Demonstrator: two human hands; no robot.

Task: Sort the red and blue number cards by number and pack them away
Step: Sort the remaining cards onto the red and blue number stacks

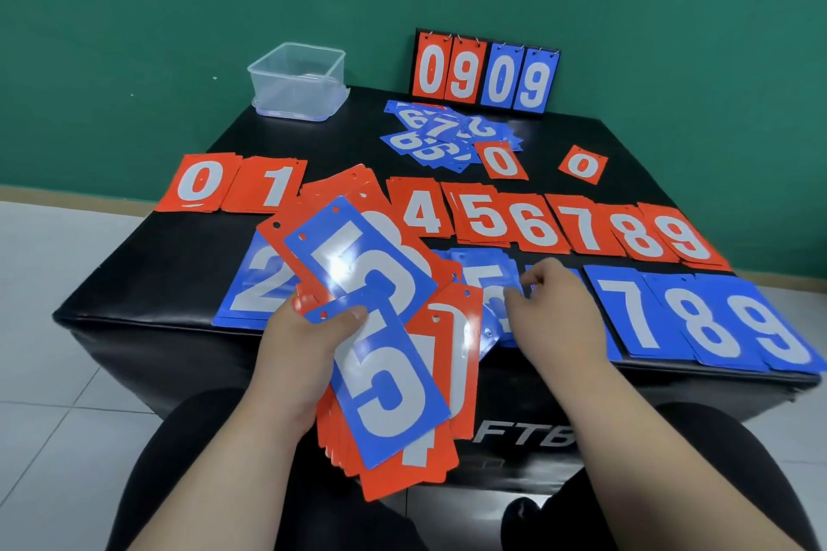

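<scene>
My left hand [299, 353] grips a fanned stack of red and blue number cards [389, 376], with a blue 5 on top. My right hand [555, 318] hovers with curled fingers over the blue 5 pile [488, 282] in the near row; whether it pinches a card is hidden. Red piles run 0 [197, 183] and 1, then 4 to 9 [684, 237], across the middle of the black table [147, 282]. Blue piles 2 [255, 282], 7, 8 and 9 [769, 331] lie along the front. A loose heap of blue cards [443, 132] sits further back.
A clear plastic box [299, 78] stands at the back left corner. A flip scoreboard [485, 74] reading 0909 stands at the back against the green wall. Two single red 0 cards [581, 166] lie near the blue heap. My knees are under the table's front edge.
</scene>
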